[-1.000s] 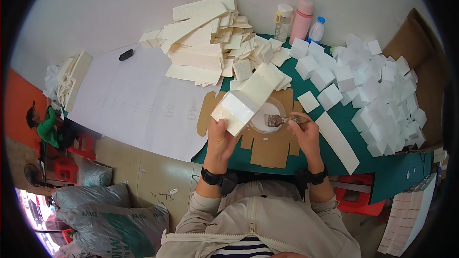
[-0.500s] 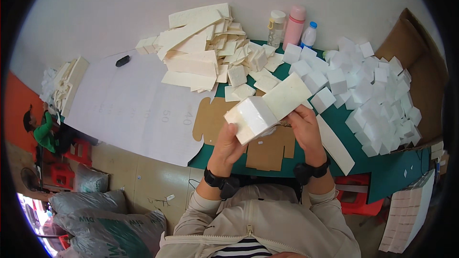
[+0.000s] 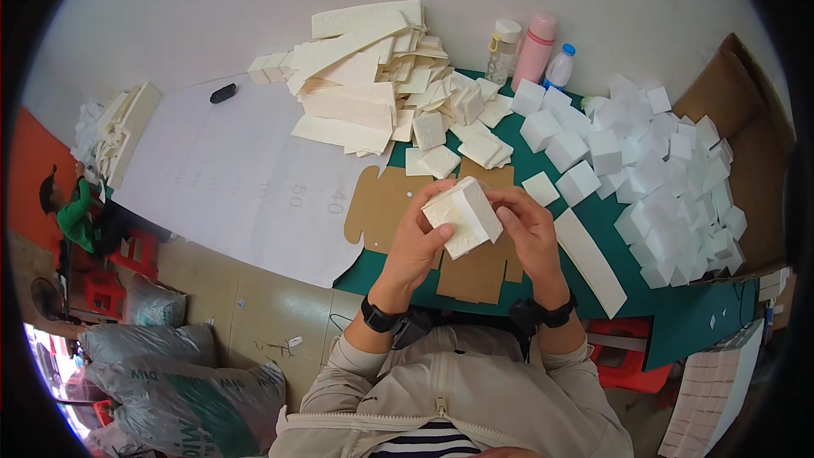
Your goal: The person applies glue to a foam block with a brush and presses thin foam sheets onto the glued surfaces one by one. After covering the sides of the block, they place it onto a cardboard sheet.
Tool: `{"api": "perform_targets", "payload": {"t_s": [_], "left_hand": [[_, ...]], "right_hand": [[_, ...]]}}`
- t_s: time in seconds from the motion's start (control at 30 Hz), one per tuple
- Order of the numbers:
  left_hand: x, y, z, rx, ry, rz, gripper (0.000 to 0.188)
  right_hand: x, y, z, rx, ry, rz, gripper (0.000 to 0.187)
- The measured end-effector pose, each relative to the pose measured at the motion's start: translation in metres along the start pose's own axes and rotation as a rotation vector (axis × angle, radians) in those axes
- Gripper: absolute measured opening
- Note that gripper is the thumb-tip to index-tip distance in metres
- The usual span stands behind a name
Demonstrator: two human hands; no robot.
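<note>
Above a flat brown cardboard cutout (image 3: 471, 276), a white and cream foam block (image 3: 463, 219) is held up and slightly tilted. My left hand (image 3: 413, 242) is closed around its left side, thumb on the cream face nearest me. At the block's right edge my right hand (image 3: 532, 225) has its bent fingers closed on the block; the fingertips are partly hidden. A cream square piece (image 3: 540, 189) lies just beyond that hand, and a long cream strip (image 3: 591, 263) to its right.
A heap of cream foam sheets (image 3: 348, 106) lies at the back. Many white foam blocks (image 3: 644, 170) are piled at right by an open cardboard box (image 3: 742, 119). A pink flask (image 3: 534, 51) stands between two bottles. Someone in green (image 3: 76, 216) sits far left.
The cream panel that stuck out to the right of the block is now in against it. My right hand has moved closer to the block, which has turned and tilted.
</note>
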State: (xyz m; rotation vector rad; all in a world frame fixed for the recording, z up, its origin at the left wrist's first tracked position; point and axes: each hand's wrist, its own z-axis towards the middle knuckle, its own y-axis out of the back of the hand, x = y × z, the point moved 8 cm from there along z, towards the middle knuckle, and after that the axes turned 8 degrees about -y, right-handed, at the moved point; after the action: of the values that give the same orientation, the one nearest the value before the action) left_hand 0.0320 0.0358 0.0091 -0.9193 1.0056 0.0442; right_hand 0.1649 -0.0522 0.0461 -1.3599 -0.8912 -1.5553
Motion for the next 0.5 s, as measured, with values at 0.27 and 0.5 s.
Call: {"api": "perform_targets", "payload": {"t_s": [0.27,0.5], "left_hand": [[-0.001,-0.0038,-0.0016,0.023,0.004,0.049,0.072],[-0.0019,-0.0095,-0.0045,0.074,0.06,0.104,0.088]], "right_hand": [[-0.0021,0.0013,0.0012,0.034,-0.017,0.04,0.021],[-0.0024,-0.0034,0.0011,0.138,-0.11,0.233,0.023]]}}
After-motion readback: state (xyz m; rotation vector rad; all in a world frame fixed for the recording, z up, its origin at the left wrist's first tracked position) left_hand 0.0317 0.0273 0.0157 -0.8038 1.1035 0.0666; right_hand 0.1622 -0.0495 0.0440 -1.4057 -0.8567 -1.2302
